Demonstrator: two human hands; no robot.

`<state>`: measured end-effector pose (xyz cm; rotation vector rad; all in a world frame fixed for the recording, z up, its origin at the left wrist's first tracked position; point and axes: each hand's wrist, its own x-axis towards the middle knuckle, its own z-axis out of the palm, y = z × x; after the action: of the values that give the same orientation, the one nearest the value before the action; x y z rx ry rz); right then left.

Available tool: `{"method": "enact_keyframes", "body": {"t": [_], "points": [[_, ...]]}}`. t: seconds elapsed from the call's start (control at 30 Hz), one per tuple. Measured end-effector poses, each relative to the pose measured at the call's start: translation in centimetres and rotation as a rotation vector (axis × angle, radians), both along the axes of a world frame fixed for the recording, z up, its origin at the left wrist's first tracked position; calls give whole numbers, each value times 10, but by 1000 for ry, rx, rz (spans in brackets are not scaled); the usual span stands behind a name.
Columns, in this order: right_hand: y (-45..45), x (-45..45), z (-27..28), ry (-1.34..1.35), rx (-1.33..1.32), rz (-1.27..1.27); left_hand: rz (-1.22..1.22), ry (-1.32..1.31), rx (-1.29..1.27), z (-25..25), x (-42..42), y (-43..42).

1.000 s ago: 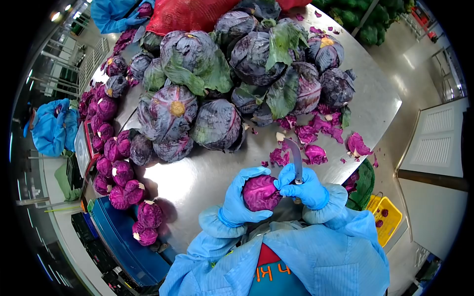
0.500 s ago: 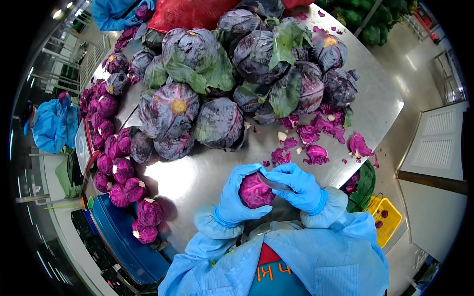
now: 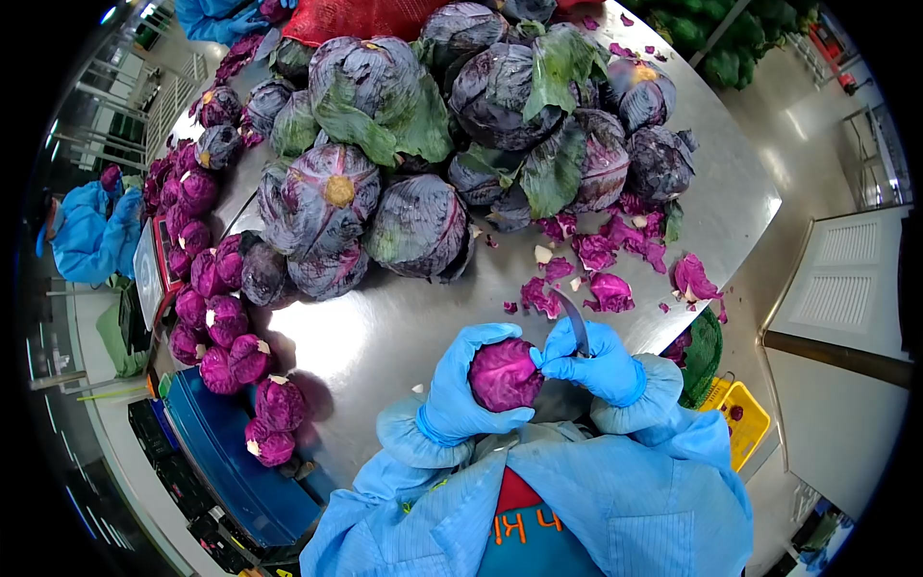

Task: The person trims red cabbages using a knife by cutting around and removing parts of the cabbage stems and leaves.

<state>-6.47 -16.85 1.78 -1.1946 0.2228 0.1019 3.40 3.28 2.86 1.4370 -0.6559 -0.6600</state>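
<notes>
My left hand [image 3: 460, 389], in a blue glove, is wrapped around a small peeled red cabbage [image 3: 506, 373] close to my body. On the other side, my gloved right hand [image 3: 598, 367] grips a knife [image 3: 574, 323] whose curved blade points up and away from me. The fingertips of that hand touch the cabbage's right edge; whether they pinch a leaf is too small to tell. The knife's handle is hidden in the fingers. Beyond both hands lie torn purple cabbage leaves [image 3: 610, 291] and pale cut bits.
Large untrimmed cabbages [image 3: 418, 226] pile up on the steel table [image 3: 394, 332], before a red mesh sack [image 3: 361, 17]. Trimmed cabbages [image 3: 227, 319] line the left side above a blue bin [image 3: 240, 462]. A yellow basket [image 3: 745, 423] stands right. Co-workers in blue [image 3: 91, 231] are at left.
The knife blade has swung away from the cabbage and now points upward. My right hand has shifted slightly right and down. The left hand keeps its hold, and the view has moved a little.
</notes>
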Motion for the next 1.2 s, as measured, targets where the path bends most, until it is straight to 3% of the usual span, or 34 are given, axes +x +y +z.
{"method": "enact_keyframes", "body": {"t": [0.13, 0.2, 0.27, 0.33, 0.47, 0.57, 0.67, 0.77, 0.87, 0.97, 1.07, 1.17, 1.2], "points": [[7, -8, -6, 63, 214, -199, -33, -141, -33, 2, 6, -1], [-12, -15, -24, 106, 402, -408, 10, -15, -104, -2, 5, 0], [-28, -9, -47, 135, 108, -601, 100, 237, -193, -9, 1, 3], [-29, 2, -56, 82, -534, -729, 228, 548, -310, -20, 0, 1], [-9, 6, -13, 147, -141, -260, 381, 835, -292, -28, -6, -4], [11, 14, -1, 175, -176, -10, 394, 906, -255, -31, -17, -8], [27, 17, -18, 170, -33, -112, 302, 824, -216, -32, -22, -5], [20, 10, -18, 40, -349, -16, 150, 724, -131, -38, -12, 11], [14, 7, -9, -225, -962, 149, 1, 688, 17, -37, 2, 20], [13, 10, -38, -280, -868, 73, -29, 562, 49, -32, -1, 17], [-6, 18, -23, -11, -343, -127, -14, 526, -68, -25, -4, 12], [-4, 16, -3, 103, -1045, -111, 187, 363, -81, -18, -7, 3], [0, 9, -8, 54, -1144, -87, 251, 346, -57, -18, -7, 1]]}}
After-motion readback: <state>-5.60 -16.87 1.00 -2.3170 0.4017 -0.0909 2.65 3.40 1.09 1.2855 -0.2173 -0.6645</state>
